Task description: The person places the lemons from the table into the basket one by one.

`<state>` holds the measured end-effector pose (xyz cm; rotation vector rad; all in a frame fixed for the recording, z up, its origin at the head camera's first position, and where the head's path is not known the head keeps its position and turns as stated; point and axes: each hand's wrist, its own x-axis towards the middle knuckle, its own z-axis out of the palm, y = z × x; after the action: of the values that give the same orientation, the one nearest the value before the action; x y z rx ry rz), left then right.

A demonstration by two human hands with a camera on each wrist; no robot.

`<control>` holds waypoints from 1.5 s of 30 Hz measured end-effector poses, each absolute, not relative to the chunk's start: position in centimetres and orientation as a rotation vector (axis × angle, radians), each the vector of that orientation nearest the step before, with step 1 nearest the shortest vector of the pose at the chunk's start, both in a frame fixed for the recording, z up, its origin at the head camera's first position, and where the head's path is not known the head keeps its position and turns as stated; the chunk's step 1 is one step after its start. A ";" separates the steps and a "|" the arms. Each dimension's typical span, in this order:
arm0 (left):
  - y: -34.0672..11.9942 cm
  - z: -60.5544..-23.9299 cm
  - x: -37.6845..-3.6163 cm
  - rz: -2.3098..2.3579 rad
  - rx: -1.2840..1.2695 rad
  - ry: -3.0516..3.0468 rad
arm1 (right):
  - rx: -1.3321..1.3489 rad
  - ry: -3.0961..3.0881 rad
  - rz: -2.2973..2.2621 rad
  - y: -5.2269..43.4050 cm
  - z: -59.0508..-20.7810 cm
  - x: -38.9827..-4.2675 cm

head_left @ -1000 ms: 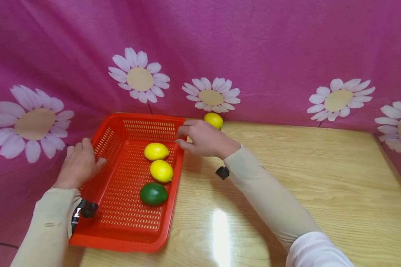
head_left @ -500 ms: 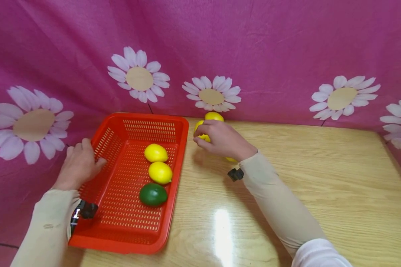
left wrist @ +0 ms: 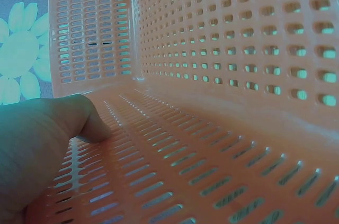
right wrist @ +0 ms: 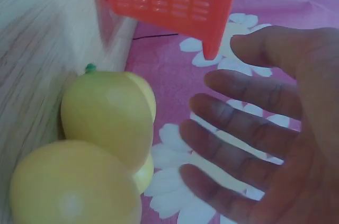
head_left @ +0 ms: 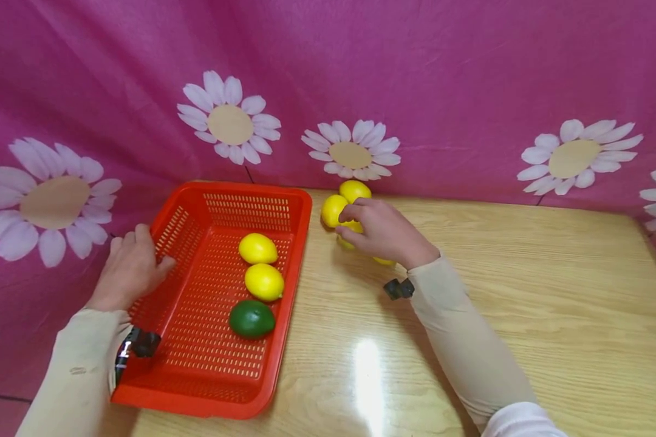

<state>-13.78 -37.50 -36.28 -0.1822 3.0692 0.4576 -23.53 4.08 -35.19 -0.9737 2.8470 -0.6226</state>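
Right grip [head_left: 389, 233] released, fingers relaxed and apart, nothing held; hovers over the surface [head_left: 514, 291]. Loose yellow lemons [head_left: 334, 210] sit below it: two just past the fingertips, one partly hidden under the fingers, another peeking out by the wrist. Left grip [head_left: 127, 270] pinches the side wall of the red basket [head_left: 197, 406], thumb inside. Right of that grip, inside basket: two more lemons [head_left: 265, 281], one green fruit [head_left: 252, 319].
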 end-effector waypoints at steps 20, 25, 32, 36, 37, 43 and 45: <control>-37.5 -36.2 -13.8 0.448 -0.189 3.066 | -0.823 2.823 -0.575 5.9 -36.2 -23.9; -37.4 -36.2 -13.7 0.458 -0.198 3.058 | -0.786 2.826 -0.553 6.0 -36.3 -23.8; -37.3 -36.1 -13.8 0.444 -0.200 3.069 | -0.782 2.823 -0.547 6.2 -36.5 -23.9; -37.4 -36.1 -13.8 0.442 -0.204 3.060 | -0.794 2.818 -0.555 6.5 -36.7 -24.0; -37.4 -36.1 -13.8 0.443 -0.203 3.059 | -0.796 2.818 -0.558 6.6 -36.7 -24.0; -37.5 -36.1 -13.9 0.437 -0.198 3.065 | -0.783 2.790 -0.543 6.8 -36.7 -24.1; -37.4 -36.2 -14.0 0.429 -0.193 3.077 | -0.776 2.779 -0.527 6.9 -36.7 -24.1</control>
<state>-13.98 -37.44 -36.22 -0.1925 3.0770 0.4291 -24.10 6.90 -36.73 -0.7764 2.7790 -0.5274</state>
